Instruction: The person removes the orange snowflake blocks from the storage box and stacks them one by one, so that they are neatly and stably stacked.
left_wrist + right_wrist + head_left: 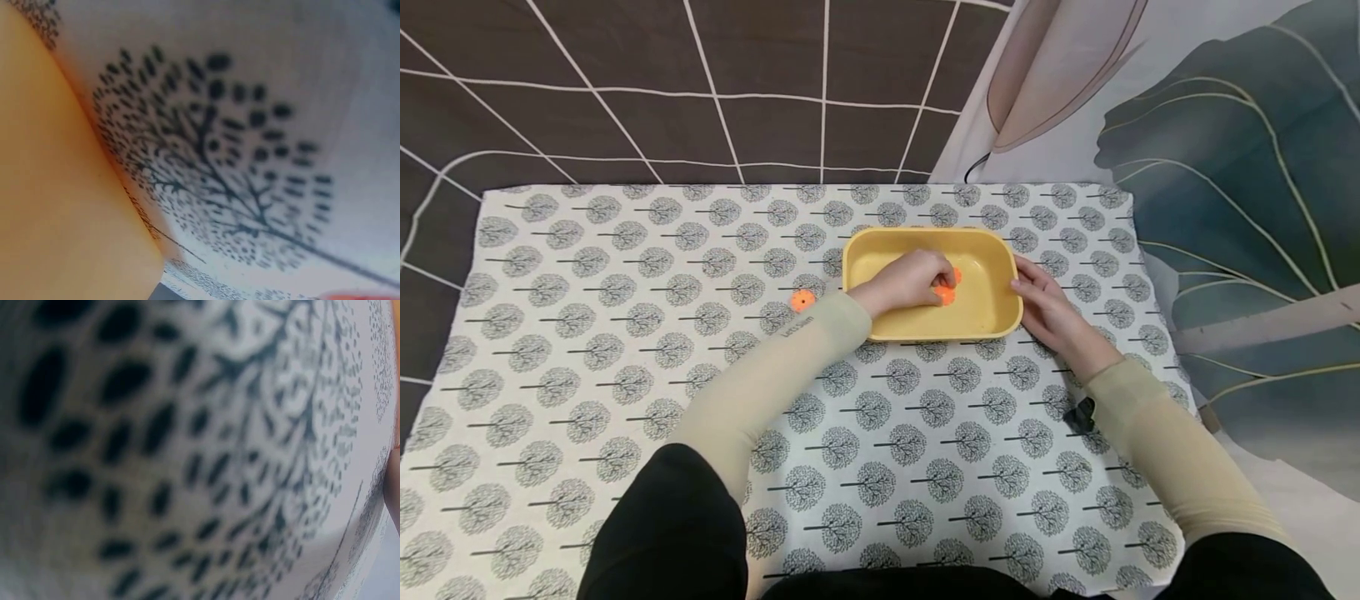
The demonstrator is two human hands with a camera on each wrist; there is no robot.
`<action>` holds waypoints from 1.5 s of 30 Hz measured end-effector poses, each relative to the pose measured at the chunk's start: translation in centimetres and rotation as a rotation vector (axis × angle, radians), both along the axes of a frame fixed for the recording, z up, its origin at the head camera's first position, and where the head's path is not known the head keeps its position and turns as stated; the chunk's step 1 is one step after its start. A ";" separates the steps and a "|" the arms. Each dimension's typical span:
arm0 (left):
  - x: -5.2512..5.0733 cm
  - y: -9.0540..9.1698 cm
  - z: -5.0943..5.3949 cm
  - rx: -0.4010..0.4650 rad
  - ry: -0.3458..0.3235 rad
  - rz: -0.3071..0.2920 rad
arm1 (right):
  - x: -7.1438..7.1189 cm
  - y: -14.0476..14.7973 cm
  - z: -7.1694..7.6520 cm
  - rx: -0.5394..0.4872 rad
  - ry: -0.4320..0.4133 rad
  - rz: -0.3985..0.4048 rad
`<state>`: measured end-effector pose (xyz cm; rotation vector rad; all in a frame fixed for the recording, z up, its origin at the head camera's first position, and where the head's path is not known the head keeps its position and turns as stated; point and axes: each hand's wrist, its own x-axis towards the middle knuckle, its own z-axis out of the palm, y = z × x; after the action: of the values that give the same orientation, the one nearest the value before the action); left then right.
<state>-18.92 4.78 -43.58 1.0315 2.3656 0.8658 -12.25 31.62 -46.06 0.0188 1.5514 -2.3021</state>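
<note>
A yellow rectangular tray [985, 321] lies on the patterned cloth in the head view. My left hand [904, 282] reaches over its left side, fingers curled down and pinching a small orange round piece [947, 296]. Just beyond the fingertips a second orange piece [957, 274] shows, partly covered by the hand. At the tray's right end my right hand [1051, 315] holds the rim, thumb at its edge and the other fingers along the outside. In the left wrist view the tray's outer wall [56, 169] fills the left side.
Left of the tray, close to my left sleeve, another orange round piece [802, 300] with small dark holes lies on the white tree-print cloth [647, 358]. A black object [1079, 416] sits at my right wrist. A dark gridded curtain [760, 50] hangs behind the table.
</note>
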 end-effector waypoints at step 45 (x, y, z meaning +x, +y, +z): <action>-1.0 -3.3 2.7 0.165 -0.135 0.079 | -0.1 0.0 -0.3 -0.030 0.010 0.005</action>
<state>-19.95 1.50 -40.83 0.9147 2.2644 1.1394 -12.31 31.67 -46.32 -0.0038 1.5202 -2.3245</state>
